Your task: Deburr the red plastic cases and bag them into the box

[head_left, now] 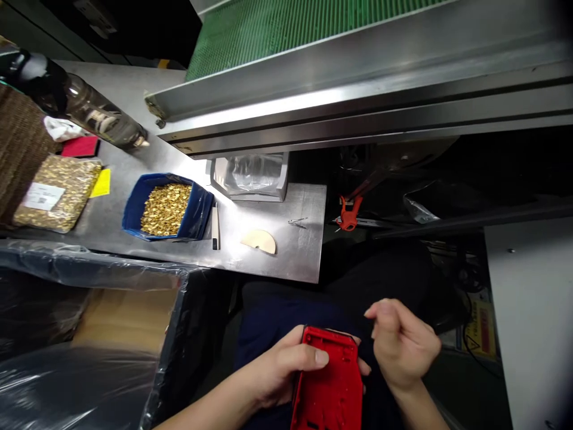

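Observation:
A red plastic housing shell (333,382), its hollow side with small posts and ribs facing up, lies in my left hand (290,364). The left thumb presses on its inner face and the fingers wrap beneath to the far edge. To the right of the shell, apart from it, is my right hand (400,343), raised with its fingers curled in and thumb against the index finger. Whether a small part sits in that pinch is hidden. On the metal table ahead, a blue bin (129,209) holds many small brass-coloured pieces (165,209).
A cutter knife (215,227), a half-round tan piece (260,240) and small metal pins (298,222) lie by a grey bin (282,182). Left are a bag of brass pieces (67,185), a bottle (101,113) and a lined black crate (172,334). Ahead runs a green conveyor (286,36).

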A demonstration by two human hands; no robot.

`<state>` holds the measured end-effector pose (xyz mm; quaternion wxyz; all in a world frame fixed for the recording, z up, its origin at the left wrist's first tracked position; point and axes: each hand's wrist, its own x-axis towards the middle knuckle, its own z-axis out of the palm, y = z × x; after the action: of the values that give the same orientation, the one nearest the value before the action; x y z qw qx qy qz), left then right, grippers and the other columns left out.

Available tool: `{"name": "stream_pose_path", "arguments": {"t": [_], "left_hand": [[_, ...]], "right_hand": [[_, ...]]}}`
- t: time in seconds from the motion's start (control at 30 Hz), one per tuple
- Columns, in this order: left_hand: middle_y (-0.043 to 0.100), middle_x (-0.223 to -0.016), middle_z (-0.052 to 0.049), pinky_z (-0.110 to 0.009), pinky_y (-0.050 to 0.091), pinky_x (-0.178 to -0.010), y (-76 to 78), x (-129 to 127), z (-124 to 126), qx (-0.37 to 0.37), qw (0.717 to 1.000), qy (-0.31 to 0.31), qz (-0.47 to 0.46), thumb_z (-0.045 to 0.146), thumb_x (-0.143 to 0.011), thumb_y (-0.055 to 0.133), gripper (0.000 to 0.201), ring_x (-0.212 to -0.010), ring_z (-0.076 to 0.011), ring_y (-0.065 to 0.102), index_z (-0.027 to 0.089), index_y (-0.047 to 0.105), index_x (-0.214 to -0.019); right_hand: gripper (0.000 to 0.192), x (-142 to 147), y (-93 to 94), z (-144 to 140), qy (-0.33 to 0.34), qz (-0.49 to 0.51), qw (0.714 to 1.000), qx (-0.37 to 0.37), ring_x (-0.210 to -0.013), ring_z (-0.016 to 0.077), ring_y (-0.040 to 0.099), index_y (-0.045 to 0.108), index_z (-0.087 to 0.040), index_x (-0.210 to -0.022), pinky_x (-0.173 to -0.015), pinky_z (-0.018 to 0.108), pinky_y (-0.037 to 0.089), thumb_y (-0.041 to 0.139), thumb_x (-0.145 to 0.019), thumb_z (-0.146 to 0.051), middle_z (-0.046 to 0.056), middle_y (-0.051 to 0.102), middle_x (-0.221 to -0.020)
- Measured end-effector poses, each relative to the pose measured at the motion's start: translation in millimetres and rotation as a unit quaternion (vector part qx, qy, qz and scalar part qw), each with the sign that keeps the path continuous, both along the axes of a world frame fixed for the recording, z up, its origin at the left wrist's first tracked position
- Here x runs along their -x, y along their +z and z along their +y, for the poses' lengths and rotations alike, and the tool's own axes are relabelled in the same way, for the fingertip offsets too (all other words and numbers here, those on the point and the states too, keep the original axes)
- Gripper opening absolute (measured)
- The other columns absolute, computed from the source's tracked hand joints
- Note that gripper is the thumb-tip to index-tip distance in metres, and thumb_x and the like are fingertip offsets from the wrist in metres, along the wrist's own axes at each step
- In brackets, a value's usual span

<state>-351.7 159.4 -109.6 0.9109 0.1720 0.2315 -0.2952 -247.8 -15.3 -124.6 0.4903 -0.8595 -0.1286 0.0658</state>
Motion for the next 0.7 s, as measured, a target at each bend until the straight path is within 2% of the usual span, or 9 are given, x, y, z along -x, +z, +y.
{"name": "stream_pose_path", "arguments": {"t": [0.03,0.1,0.17,0.2,0.27,0.33,0.47,0.6,0.7], "left_hand": [[0.073,-0.122,-0.026,-0.044,0.057,-0.092,-0.5,0.2,0.1,0.004,1.000,0.010,-0.001,0.042,-0.073,0.077,0.069,-0.104,-0.0339,0.074,0.007,0.066,-0.132],[0.073,-0.123,-0.027,-0.044,0.056,-0.094,-2.5,0.4,0.3,0.008,1.000,0.021,-0.002,0.045,-0.075,0.078,0.071,-0.103,-0.0328,0.074,0.006,0.065,-0.134],[0.072,-0.125,-0.028,-0.045,0.055,-0.096,-5.3,0.8,1.0,0.018,0.999,0.023,-0.013,0.052,-0.076,0.080,0.076,-0.105,-0.0335,0.073,0.006,0.064,-0.134],[0.070,-0.127,-0.028,-0.046,0.055,-0.097,-6.6,1.3,1.7,0.025,0.999,0.023,-0.022,0.056,-0.075,0.081,0.081,-0.108,-0.0347,0.072,0.006,0.063,-0.136],[0.066,-0.135,-0.029,-0.048,0.053,-0.101,-8.3,3.1,4.1,0.030,0.998,0.028,-0.040,0.063,-0.071,0.083,0.092,-0.116,-0.0379,0.069,0.007,0.060,-0.140],[0.061,-0.143,-0.029,-0.050,0.050,-0.105,-8.2,6.0,7.6,0.023,0.998,0.036,-0.052,0.063,-0.067,0.087,0.098,-0.124,-0.0405,0.065,0.009,0.057,-0.143],[0.055,-0.150,-0.025,-0.051,0.049,-0.108,-6.0,12.3,13.3,0.002,0.997,0.061,-0.041,0.048,-0.064,0.094,0.094,-0.128,-0.0407,0.063,0.014,0.057,-0.144],[0.056,-0.150,-0.024,-0.052,0.049,-0.109,-8.3,13.8,13.3,0.003,0.997,0.069,-0.032,0.040,-0.061,0.097,0.096,-0.130,-0.0414,0.062,0.015,0.056,-0.144],[0.058,-0.148,-0.024,-0.051,0.051,-0.107,-10.5,11.1,11.4,0.011,0.997,0.062,-0.038,0.040,-0.061,0.097,0.095,-0.128,-0.0407,0.063,0.015,0.057,-0.144]], "right_hand": [[0.028,-6.7,-7.1,2.5,-0.015,0.007,1.000,0.020,-0.043,0.0110,0.051,0.069,-0.021,-0.079,-0.049,0.024,0.043,0.055,-0.102,-0.030,-0.004,0.055,-0.053],[0.022,-25.2,-25.0,17.5,0.021,0.034,0.998,0.058,-0.051,0.0130,0.058,0.071,-0.022,-0.097,-0.052,0.023,0.047,0.054,-0.103,-0.035,-0.002,0.062,-0.064],[0.024,-47.8,-45.6,45.7,0.102,0.021,0.990,0.093,-0.076,0.0175,0.070,0.065,-0.023,-0.119,-0.068,0.027,0.057,0.052,-0.103,-0.034,0.004,0.071,-0.094],[0.027,-59.6,-55.8,62.9,0.135,-0.006,0.985,0.109,-0.091,0.0204,0.071,0.062,-0.022,-0.125,-0.078,0.030,0.059,0.052,-0.102,-0.032,0.008,0.070,-0.108],[0.032,-81.8,-74.0,98.2,0.168,-0.039,0.977,0.125,-0.111,0.0263,0.066,0.058,-0.022,-0.130,-0.093,0.038,0.057,0.055,-0.099,-0.031,0.012,0.065,-0.123],[0.035,-99.7,-86.9,127.4,0.190,-0.054,0.971,0.137,-0.119,0.0317,0.061,0.059,-0.022,-0.128,-0.101,0.045,0.052,0.062,-0.094,-0.031,0.014,0.062,-0.128],[0.018,-112.5,-93.2,148.6,0.224,-0.061,0.960,0.158,-0.115,0.0344,0.060,0.064,-0.022,-0.108,-0.098,0.046,0.049,0.065,-0.092,-0.030,0.013,0.065,-0.117],[0.020,-98.0,-86.6,129.7,0.233,-0.039,0.958,0.160,-0.092,0.0237,0.066,0.059,-0.023,-0.114,-0.080,0.034,0.051,0.053,-0.100,-0.036,0.007,0.068,-0.105],[0.014,-84.0,-83.5,106.7,0.256,-0.007,0.952,0.165,-0.078,0.0192,0.065,0.062,-0.024,-0.105,-0.066,0.029,0.046,0.059,-0.097,-0.036,0.003,0.069,-0.097]]}}
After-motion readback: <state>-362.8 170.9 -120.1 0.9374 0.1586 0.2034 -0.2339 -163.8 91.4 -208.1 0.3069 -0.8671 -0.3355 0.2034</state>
